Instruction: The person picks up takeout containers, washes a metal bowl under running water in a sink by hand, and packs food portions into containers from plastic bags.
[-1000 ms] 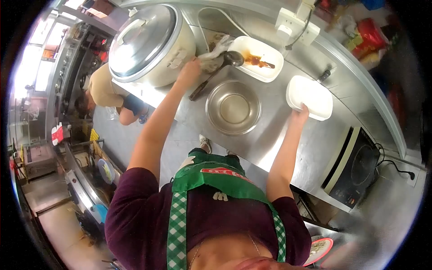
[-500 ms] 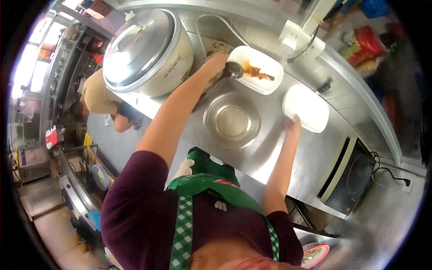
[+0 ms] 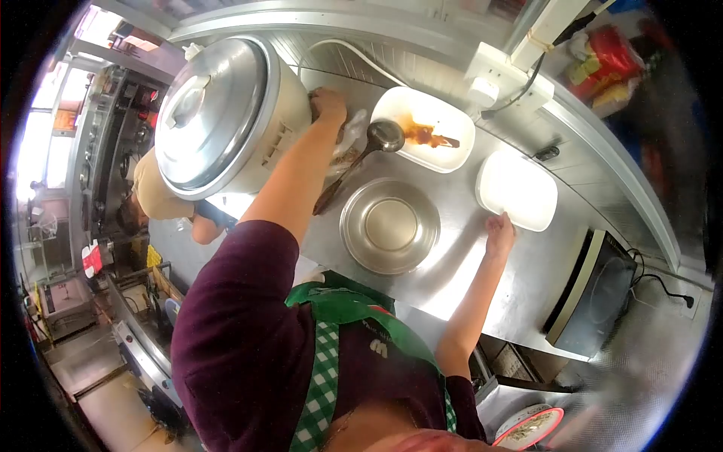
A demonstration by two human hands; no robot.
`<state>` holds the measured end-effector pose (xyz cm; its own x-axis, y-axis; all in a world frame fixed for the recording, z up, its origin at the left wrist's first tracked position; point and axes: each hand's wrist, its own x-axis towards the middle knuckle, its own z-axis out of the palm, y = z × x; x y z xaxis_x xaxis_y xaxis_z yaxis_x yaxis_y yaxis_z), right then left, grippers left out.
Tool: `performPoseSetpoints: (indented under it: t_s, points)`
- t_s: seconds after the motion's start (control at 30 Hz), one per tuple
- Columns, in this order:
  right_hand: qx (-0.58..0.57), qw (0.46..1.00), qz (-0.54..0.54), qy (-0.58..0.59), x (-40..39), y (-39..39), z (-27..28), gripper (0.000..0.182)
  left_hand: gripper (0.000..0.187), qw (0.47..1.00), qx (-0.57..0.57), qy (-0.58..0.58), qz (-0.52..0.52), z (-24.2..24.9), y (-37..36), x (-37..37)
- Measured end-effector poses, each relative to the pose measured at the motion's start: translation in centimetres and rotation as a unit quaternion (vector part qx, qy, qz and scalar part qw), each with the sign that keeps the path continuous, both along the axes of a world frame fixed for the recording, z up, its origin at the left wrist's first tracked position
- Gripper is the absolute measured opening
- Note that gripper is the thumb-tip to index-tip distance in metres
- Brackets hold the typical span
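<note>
My left hand (image 3: 328, 104) reaches behind the large rice cooker (image 3: 271, 135), its fingers curled close to the cooker's side; what they hold, if anything, is hidden. A crumpled clear plastic bag (image 3: 352, 129) lies just beside that wrist. My right hand (image 3: 500, 232) is at the near edge of a clean white container (image 3: 518, 188), fingers loosely extended, fingertips at its rim. A second white container (image 3: 448, 153) has brown sauce in it. Against its left end rests the bowl of a dark ladle (image 3: 385, 135), its handle pointing toward me. Nearer me stands a round metal basin (image 3: 390, 226).
An induction cooktop (image 3: 595, 297) sits on the right end of the steel counter (image 3: 467, 275). A socket box (image 3: 504, 83) with cables is on the wall behind. Beyond the cooker, part of another person (image 3: 162, 184) shows at left. A red-rimmed bowl (image 3: 531, 428) is at lower right.
My left hand has left the ladle and moved left behind the rice cooker; the ladle now leans on the sauced container. My right hand has drawn back slightly. The view has shifted.
</note>
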<state>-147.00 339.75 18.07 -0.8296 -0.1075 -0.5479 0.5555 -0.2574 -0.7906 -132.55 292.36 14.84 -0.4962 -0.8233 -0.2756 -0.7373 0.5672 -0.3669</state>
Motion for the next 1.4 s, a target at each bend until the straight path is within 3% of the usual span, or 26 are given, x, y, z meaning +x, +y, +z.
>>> performPoseSetpoints:
  t_s: [0.27, 0.3, 0.43, 0.53, 0.67, 0.8, 0.97, 1.1, 1.2, 1.4]
  points:
    - [-0.010, 0.996, 0.080, -0.030, -1.6, -1.3, -0.9, 0.038, 0.035, 0.999, -0.024, 0.027, 0.005, 4.8, 2.8, 0.3]
    - [-0.010, 0.996, 0.056, -0.069, -2.1, -1.6, -1.5, 0.038, 0.032, 0.990, -0.035, 0.136, 0.015, 1.9, 1.2, 0.7]
    - [-0.022, 0.993, 0.016, -0.114, -2.8, -2.5, -1.3, 0.037, 0.023, 0.962, -0.039, 0.266, -0.036, 5.9, 4.1, 0.2]
    - [-0.032, 0.992, 0.021, -0.120, -3.0, -3.1, -1.0, 0.035, 0.021, 0.908, 0.058, 0.415, -0.009, 10.5, 8.8, 0.3]
    - [-0.016, 0.992, 0.033, -0.120, -3.1, -3.1, -1.0, 0.027, 0.021, 0.830, 0.102, 0.546, -0.044, 10.5, 12.3, 3.6]
    - [-0.014, 0.989, 0.068, -0.130, -3.5, -3.1, -1.0, 0.023, 0.020, 0.809, 0.162, 0.565, -0.026, 12.9, 17.1, 7.6]
    - [-0.026, 0.990, 0.081, -0.114, -3.2, -4.2, -0.5, 0.024, 0.021, 0.784, 0.193, 0.590, 0.011, 11.2, 21.9, 11.8]
    - [-0.018, 0.985, 0.116, -0.125, -2.6, -4.7, 0.2, 0.027, 0.024, 0.827, 0.191, 0.526, 0.060, 10.8, 23.8, 14.7]
    - [-0.055, 0.980, 0.155, -0.113, -1.7, -4.0, 0.4, 0.033, 0.026, 0.826, 0.214, 0.517, 0.064, 10.1, 24.2, 16.9]
    - [0.030, 0.945, 0.322, -0.039, 4.1, -0.4, 1.1, 0.037, 0.029, 0.827, 0.273, 0.472, 0.137, 8.1, 25.7, 20.8]
